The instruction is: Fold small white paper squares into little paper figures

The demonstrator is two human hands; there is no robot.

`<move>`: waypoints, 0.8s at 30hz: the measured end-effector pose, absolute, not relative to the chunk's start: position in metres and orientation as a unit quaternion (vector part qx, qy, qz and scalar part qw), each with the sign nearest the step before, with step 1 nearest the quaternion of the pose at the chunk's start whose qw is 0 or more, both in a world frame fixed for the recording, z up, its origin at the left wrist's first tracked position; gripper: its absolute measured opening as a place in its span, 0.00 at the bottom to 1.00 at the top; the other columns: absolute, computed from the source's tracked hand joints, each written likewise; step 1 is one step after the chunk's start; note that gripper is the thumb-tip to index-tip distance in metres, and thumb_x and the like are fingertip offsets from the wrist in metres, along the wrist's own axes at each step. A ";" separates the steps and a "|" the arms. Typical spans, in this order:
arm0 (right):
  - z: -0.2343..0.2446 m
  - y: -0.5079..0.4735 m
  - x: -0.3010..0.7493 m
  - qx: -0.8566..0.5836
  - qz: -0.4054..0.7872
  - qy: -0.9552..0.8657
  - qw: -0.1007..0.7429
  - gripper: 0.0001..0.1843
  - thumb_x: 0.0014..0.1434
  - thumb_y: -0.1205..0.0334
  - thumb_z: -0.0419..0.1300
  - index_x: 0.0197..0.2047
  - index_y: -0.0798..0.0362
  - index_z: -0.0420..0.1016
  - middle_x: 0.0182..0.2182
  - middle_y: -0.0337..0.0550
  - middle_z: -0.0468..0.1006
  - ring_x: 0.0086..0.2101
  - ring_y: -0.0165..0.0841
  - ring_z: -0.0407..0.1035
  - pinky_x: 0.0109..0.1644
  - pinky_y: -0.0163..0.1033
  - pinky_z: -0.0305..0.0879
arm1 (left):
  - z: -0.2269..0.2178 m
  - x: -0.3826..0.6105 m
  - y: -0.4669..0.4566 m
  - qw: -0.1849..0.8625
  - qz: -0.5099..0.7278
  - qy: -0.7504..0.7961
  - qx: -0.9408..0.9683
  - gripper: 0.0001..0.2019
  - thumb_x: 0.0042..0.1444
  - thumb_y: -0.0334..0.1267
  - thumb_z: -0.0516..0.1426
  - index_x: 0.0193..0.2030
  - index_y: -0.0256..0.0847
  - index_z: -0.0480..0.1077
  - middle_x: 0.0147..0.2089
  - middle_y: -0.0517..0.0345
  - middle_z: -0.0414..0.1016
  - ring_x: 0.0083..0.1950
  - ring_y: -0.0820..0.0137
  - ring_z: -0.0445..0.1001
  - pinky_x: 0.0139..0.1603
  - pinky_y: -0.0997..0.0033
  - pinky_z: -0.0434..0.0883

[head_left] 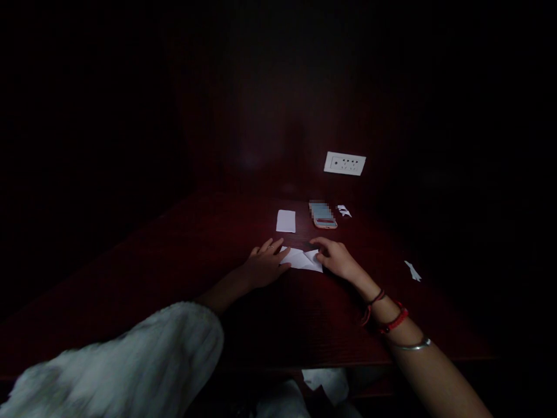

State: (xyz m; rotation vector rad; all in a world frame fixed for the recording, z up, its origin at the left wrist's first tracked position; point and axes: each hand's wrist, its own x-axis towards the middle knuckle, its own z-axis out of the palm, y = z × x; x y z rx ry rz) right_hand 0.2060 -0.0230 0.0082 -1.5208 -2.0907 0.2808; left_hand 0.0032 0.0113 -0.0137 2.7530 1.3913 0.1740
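Observation:
A creased strip of white paper lies flat on the dark red table between my two hands. My left hand rests at its left end, fingers spread, with the thumb and index fingertip on the paper. At the right end is my right hand, its fingers bent and a fingertip touching the folded right part of the paper. Diagonal creases and a folded flap show near that right end. Neither hand lifts the paper off the table.
Beyond the hands lie a white folded sheet, a phone with a partly blurred screen and a small folded paper piece. Another folded paper is at the right. A white socket plate sits on the back wall.

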 end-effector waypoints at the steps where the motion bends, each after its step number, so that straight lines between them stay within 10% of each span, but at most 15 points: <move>1: 0.008 -0.024 0.207 -0.570 0.097 -0.775 0.254 0.21 0.46 0.70 0.51 0.46 0.54 0.63 0.34 0.41 0.72 0.31 0.27 0.65 0.36 0.31 0.58 | -0.013 0.003 0.011 0.031 0.056 0.460 0.886 0.24 0.52 0.52 0.39 0.55 0.51 0.47 0.61 0.57 0.36 0.59 0.56 0.36 0.50 0.50 0.46; 24: 0.016 -0.030 0.196 -0.485 0.011 -0.869 0.096 0.22 0.48 0.48 0.51 0.43 0.54 0.67 0.33 0.46 0.65 0.36 0.33 0.60 0.40 0.36 0.55 | -0.008 0.011 -0.004 -0.076 0.117 0.375 0.916 0.14 0.53 0.35 0.43 0.46 0.39 0.60 0.50 0.50 0.61 0.52 0.63 0.56 0.45 0.59 0.56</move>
